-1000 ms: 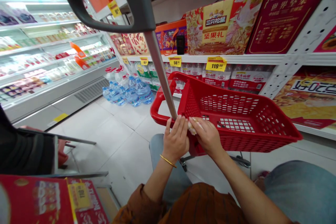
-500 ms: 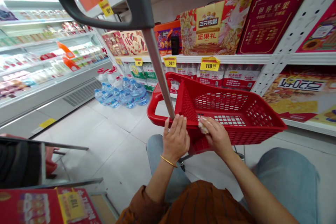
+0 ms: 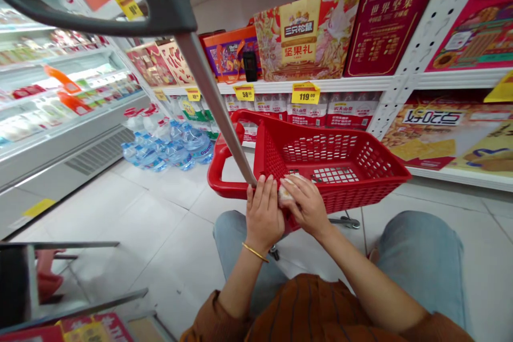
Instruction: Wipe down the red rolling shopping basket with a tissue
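A red plastic shopping basket (image 3: 372, 184) on a wheeled trolley frame stands before my knees. My left hand (image 3: 263, 216) lies against its near side, fingers stretched up to the rim beside the foot of the grey metal pole (image 3: 218, 109). A gold-coloured bangle circles that wrist. My right hand (image 3: 306, 203) is closed over a crumpled whitish cloth (image 3: 285, 192), pressed to the basket's near rim just right of my left hand. Its fingers cover part of the cloth. The dark grey handle (image 3: 168, 5) at the pole's top crosses the upper left.
Shelves with gift boxes (image 3: 308, 37) and yellow price tags run behind the basket, with packed water bottles below. Large water bottles (image 3: 172, 144) sit on the floor by a chilled display case (image 3: 88, 139). A metal-framed stand and red boxes (image 3: 100, 328) are at lower left.
My right hand has slid the cloth left along the rim, close to my left hand. The left hand stays by the pole. The view has shifted, so the surroundings sit further left.
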Available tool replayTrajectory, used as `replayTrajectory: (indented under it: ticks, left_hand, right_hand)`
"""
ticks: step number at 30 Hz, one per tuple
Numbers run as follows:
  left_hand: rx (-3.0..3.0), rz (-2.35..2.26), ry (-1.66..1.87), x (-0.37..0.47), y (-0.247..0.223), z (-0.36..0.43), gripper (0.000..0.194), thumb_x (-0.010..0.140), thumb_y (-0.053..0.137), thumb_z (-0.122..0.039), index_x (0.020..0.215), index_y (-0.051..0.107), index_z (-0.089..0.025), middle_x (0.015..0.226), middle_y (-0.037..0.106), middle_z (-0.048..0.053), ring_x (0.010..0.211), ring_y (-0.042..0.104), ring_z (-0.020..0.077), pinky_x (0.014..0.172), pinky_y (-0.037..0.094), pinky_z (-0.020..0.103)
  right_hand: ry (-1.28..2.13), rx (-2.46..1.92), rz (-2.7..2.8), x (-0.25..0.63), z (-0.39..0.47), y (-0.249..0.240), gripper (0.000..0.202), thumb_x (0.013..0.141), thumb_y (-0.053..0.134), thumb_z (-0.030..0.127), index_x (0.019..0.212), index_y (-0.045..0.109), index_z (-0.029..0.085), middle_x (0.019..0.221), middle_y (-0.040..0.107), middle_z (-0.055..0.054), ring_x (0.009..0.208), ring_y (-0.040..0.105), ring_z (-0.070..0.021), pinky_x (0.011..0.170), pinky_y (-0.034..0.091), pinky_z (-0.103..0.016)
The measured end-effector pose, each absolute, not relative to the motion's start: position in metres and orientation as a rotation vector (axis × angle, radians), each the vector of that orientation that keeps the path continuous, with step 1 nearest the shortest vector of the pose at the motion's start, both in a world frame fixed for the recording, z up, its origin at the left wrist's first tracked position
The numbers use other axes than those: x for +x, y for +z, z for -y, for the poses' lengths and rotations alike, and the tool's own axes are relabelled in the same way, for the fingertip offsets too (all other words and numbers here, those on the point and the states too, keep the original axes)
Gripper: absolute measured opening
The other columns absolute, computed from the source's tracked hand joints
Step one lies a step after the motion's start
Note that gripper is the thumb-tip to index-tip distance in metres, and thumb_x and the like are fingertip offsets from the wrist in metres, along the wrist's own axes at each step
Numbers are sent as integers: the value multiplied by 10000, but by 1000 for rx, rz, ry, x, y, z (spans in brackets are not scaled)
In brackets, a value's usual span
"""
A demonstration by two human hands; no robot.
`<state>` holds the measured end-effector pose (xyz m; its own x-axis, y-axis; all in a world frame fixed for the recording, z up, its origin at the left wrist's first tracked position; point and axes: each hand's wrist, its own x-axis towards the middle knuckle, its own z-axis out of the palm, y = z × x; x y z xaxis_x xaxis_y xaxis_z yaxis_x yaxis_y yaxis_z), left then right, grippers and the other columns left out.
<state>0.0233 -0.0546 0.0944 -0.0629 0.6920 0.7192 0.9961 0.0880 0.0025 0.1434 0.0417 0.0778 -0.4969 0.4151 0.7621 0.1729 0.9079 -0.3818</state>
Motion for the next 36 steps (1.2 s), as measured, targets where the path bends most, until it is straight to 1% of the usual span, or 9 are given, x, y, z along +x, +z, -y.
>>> replayTrajectory:
  ticks: [3, 8, 11, 15, 18, 22, 25, 30, 36]
  left_hand:
    - [-1641, 1783, -736, 23, 92, 53, 575, 829, 395, -108, 1401, 449, -86, 1365, 574, 120, 1426, 320, 204, 1230, 67, 405]
    - [-1627, 1795, -689, 23, 89, 52, 581, 816, 417, -131, 1394, 467, -98, 1364, 576, 102, 1395, 383, 200, 1232, 36, 380]
    - [-1636, 1795, -664, 21, 90, 51, 575, 829, 432, -145, 1402, 464, -117, 1369, 572, 84, 1363, 432, 201, 1230, 22, 365]
    - [-1623, 1786, -683, 20, 91, 50, 567, 838, 450, -156, 1404, 463, -129, 1363, 578, 75, 1341, 460, 192, 1226, 7, 344]
    - [-1621, 1783, -702, 20, 90, 50, 562, 834, 459, -155, 1396, 472, -129, 1364, 579, 73, 1359, 436, 181, 1225, 3, 328]
    - [-1635, 1810, -709, 22, 89, 51, 570, 832, 464, -161, 1401, 463, -125, 1362, 581, 84, 1373, 416, 192, 1227, -2, 344]
    - [-1624, 1817, -732, 24, 90, 51, 543, 841, 460, -164, 1380, 480, -109, 1347, 593, 100, 1372, 419, 210, 1228, 12, 369]
    - [-1622, 1785, -796, 26, 93, 52, 518, 845, 468, -157, 1356, 500, -76, 1307, 619, 134, 1386, 395, 225, 1224, 40, 375]
    - [-1662, 1770, -788, 20, 96, 54, 508, 842, 460, -133, 1346, 515, -95, 1300, 625, 130, 1353, 442, 235, 1217, 75, 387]
  right_hand:
    - [208, -445, 2048, 139, -48, 71, 402, 939, 526, 297, 1339, 533, 256, 1193, 656, -102, 1131, 587, -224, 990, 477, -429]
    - [111, -421, 2083, 142, -57, 66, 418, 953, 491, 209, 1368, 493, 265, 1174, 663, -101, 1103, 605, -213, 954, 489, -413]
    - [76, -445, 2108, 146, -64, 62, 433, 949, 487, 183, 1375, 478, 260, 1186, 653, -109, 1101, 604, -219, 936, 494, -414]
    - [67, -463, 2132, 152, -73, 57, 410, 946, 486, 176, 1350, 504, 243, 1180, 649, -120, 1094, 601, -231, 913, 505, -413]
    - [79, -482, 2126, 159, -78, 55, 385, 947, 487, 184, 1324, 528, 253, 1168, 654, -111, 1084, 607, -228, 911, 511, -411]
    - [65, -489, 2115, 164, -79, 56, 384, 945, 497, 190, 1326, 519, 241, 1163, 650, -112, 1086, 605, -229, 927, 514, -418]
    - [80, -481, 2095, 160, -71, 61, 411, 947, 486, 177, 1356, 489, 220, 1194, 635, -127, 1129, 586, -231, 958, 507, -424]
    - [73, -393, 2136, 140, -52, 72, 430, 961, 450, 172, 1390, 446, 192, 1273, 602, -137, 1209, 535, -224, 1041, 453, -445]
    - [41, -397, 2159, 135, -55, 74, 371, 953, 488, 183, 1323, 515, 189, 1142, 658, -106, 1099, 582, -205, 1004, 470, -410]
